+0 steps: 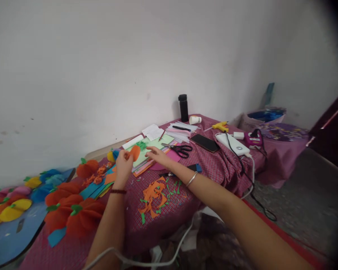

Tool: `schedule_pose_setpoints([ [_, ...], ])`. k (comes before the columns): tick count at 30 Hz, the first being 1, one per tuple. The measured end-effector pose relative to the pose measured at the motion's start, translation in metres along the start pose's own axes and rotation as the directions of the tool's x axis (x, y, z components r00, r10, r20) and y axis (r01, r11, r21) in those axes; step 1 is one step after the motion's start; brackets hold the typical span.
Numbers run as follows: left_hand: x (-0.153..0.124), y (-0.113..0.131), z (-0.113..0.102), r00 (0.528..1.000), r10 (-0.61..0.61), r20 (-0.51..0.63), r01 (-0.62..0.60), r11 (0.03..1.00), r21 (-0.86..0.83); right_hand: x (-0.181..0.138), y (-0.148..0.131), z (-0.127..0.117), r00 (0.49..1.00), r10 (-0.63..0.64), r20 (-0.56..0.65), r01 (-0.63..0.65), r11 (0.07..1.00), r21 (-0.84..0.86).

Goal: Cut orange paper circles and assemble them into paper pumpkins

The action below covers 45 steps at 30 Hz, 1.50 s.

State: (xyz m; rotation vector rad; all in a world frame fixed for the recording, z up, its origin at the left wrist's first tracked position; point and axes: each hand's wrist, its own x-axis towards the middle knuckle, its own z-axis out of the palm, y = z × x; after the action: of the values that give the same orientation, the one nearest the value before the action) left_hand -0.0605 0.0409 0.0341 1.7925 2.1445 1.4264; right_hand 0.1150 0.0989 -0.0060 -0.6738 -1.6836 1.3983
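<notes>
My left hand (124,165) pinches a small orange paper piece (135,153) with a rounded edge, held above the stack of coloured paper. To its right, my right hand (157,155) is apart from that piece, fingers stretched over the light green sheets (165,143) with nothing visible in them. Small green paper cutouts (141,145) lie on the sheets just beyond the hands. Black-handled scissors (181,150) rest at the right side of the stack. Orange and green paper scraps (154,193) are strewn on the checked cloth between my forearms.
Orange paper pumpkins (84,217) crowd the left, beside a blue board (19,232) bearing more colourful ones. A phone (205,143), yellow glue gun (221,126), white power bank (233,144) and cables occupy the right. A black bottle (183,108) stands by the wall.
</notes>
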Motion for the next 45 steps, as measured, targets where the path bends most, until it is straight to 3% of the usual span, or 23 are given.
schedule_pose_setpoints([
  [2,-0.008,0.02,0.008,0.988,0.031,0.153,-0.006,0.987,-0.162,-0.001,-0.002,-0.008,1.0,0.005,0.013,-0.008,0.978,0.211],
  [5,-0.018,0.042,0.017,0.941,0.021,0.338,0.123,0.909,-0.399,-0.001,0.001,-0.019,0.999,-0.016,0.039,0.002,0.944,0.329],
  [9,-0.02,0.05,0.029,0.896,-0.102,0.433,0.401,0.607,-0.686,-0.001,0.01,-0.025,0.994,0.015,0.11,-0.049,0.948,0.314],
  [12,-0.021,0.043,0.04,0.855,-0.216,0.471,0.518,0.365,-0.773,-0.005,0.01,-0.024,0.993,0.02,0.119,-0.051,0.964,0.262],
  [14,-0.023,0.035,0.046,0.833,-0.251,0.493,0.551,0.305,-0.777,-0.008,0.008,-0.023,0.989,0.006,0.145,-0.038,0.976,0.214],
  [19,-0.032,0.021,0.045,0.831,-0.2,0.519,0.55,0.434,-0.714,-0.011,0.008,-0.022,0.986,-0.028,0.165,-0.001,0.984,0.178],
  [25,-0.036,0.025,0.035,0.859,-0.182,0.479,0.509,0.404,-0.76,-0.006,0.009,-0.025,0.994,0.067,-0.083,-0.046,0.969,0.241],
  [27,-0.039,0.025,0.036,0.844,-0.143,0.518,0.524,0.433,-0.734,-0.005,0.007,-0.026,0.983,0.105,-0.151,-0.054,0.951,0.305],
  [30,-0.043,0.022,0.043,0.809,-0.147,0.569,0.561,0.479,-0.675,-0.007,0.005,-0.027,0.981,0.112,-0.156,-0.052,0.936,0.348],
  [36,-0.04,0.018,0.044,0.846,-0.249,0.472,0.532,0.335,-0.778,-0.01,0.007,-0.024,0.995,0.079,-0.056,-0.066,0.976,0.208],
  [40,-0.036,0.017,0.041,0.857,-0.244,0.453,0.508,0.266,-0.819,-0.01,0.011,-0.022,0.997,0.079,-0.02,-0.077,0.991,0.109],
  [45,-0.037,0.016,0.043,0.868,-0.217,0.447,0.495,0.31,-0.811,-0.01,0.011,-0.022,0.995,0.021,-0.1,-0.016,0.999,0.05],
])
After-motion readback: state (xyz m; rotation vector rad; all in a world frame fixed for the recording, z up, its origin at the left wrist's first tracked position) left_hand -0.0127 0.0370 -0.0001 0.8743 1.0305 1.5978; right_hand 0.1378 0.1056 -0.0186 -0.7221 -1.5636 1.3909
